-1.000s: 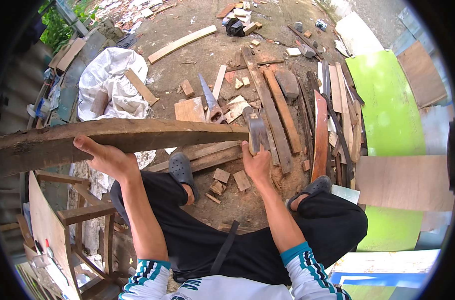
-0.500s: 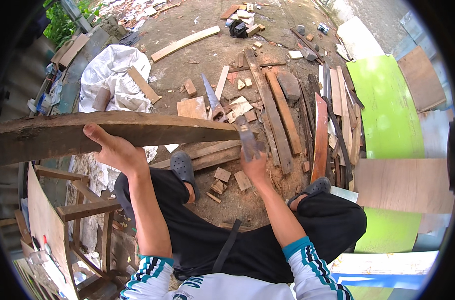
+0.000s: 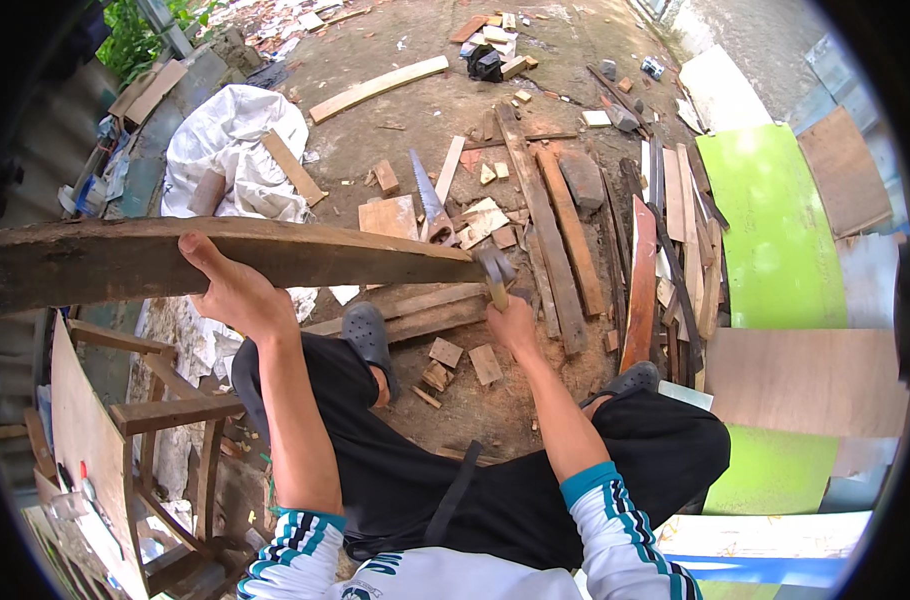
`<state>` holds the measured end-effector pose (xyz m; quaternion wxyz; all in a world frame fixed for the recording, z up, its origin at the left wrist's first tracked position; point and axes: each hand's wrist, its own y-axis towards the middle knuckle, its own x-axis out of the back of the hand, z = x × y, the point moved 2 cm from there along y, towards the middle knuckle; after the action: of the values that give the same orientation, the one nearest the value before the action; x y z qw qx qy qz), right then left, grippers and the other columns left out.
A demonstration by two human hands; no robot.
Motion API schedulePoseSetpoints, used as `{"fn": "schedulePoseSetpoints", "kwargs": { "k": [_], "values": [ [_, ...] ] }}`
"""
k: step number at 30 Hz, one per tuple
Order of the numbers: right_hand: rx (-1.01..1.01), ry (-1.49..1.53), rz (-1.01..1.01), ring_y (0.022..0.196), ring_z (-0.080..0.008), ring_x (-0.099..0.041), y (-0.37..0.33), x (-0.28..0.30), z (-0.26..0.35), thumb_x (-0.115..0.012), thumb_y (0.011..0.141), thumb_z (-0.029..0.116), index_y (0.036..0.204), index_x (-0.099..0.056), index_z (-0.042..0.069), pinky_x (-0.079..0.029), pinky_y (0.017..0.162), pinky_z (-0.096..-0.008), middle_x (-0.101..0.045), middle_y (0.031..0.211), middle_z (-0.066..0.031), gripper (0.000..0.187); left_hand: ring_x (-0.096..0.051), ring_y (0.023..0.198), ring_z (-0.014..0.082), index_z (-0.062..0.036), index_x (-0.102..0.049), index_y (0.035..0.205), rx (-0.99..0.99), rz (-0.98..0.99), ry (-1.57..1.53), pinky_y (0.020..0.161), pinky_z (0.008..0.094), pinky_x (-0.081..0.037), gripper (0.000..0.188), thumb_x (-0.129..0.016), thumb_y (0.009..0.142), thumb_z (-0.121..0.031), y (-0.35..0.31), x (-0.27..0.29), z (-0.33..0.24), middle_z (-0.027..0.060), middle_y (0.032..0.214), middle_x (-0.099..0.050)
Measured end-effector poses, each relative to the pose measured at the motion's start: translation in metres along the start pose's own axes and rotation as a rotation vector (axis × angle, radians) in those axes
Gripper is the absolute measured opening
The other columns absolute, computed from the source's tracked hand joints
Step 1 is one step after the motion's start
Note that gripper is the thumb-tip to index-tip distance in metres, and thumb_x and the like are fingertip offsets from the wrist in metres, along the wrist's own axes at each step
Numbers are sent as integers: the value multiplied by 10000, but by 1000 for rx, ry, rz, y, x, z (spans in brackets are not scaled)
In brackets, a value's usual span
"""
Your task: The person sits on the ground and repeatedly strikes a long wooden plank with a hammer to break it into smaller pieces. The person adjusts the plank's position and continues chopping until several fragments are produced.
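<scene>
Left hand (image 3: 243,300): gripping wooden plank (image 3: 285,252), stretching from 9 o'clock to centre
Right hand (image 3: 512,325): closed around hammer (image 3: 496,268), near plank's 3 o'clock end
Handsaw (image 3: 434,208): lying at 12 o'clock, beyond plank

Ground (image 3: 355,150) is a proper mess: saw (image 3: 430,195), white sack (image 3: 235,130), small blocks (image 3: 485,364), a stone (image 3: 582,180), one pale board (image 3: 380,88) farther off, and some long planks (image 3: 572,235) side by side, right of centre.

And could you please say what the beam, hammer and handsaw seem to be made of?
Beam: rough, unfinished wood, judging by its uneven brown faces. Hammer: grey head, probably bare metal by its sheen; tan handle, perhaps wood. Handsaw: thin bluish blade, likely smooth metal; brown handle, apparently wood.
</scene>
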<state>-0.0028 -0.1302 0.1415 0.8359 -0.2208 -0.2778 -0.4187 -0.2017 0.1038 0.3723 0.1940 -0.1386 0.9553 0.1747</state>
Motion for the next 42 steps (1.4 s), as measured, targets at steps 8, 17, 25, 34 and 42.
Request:
{"fn": "schedulePoseSetpoints", "kwargs": {
  "k": [8,17,25,34,42],
  "values": [
    [109,256,-252,766,-422,-675,-6,33,54,-654,830,137,903,-693,8,-509,642,-423,-665,781,-266,154,-584,952,178,108,-548,1219,-8,-88,34,805,344,-525,768,-723,855,-545,11,8,1,112,1174,-586],
    [-91,182,-131,694,-377,-636,-25,-22,-8,-646,865,223,881,-660,-1,-467,640,-461,-627,689,-209,224,-564,1152,246,-28,-440,1404,7,14,20,921,426,-527,744,-653,902,-534,29,15,18,145,1390,-486],
    [-338,193,-260,485,-212,-568,-40,-8,-83,-687,864,244,722,-605,-12,-449,508,-397,-584,569,-81,304,-582,1070,356,-57,-359,1424,264,525,-476,986,491,-451,879,-464,884,-742,27,3,24,257,1364,-504],
    [-635,431,-324,433,-227,-583,-59,50,-101,-683,883,261,807,-616,-54,-477,435,-377,-603,600,-108,331,-604,934,326,-55,-389,1359,325,55,-299,877,434,-514,807,-515,897,-704,46,24,-10,145,1030,-574],
    [-642,555,-586,426,-218,-562,-58,106,-127,-660,915,268,849,-591,-59,-453,412,-362,-564,578,-85,341,-592,988,294,-30,-454,1344,524,127,-127,859,454,-531,780,-456,930,-691,69,18,94,162,1112,-595]
  ]
}}
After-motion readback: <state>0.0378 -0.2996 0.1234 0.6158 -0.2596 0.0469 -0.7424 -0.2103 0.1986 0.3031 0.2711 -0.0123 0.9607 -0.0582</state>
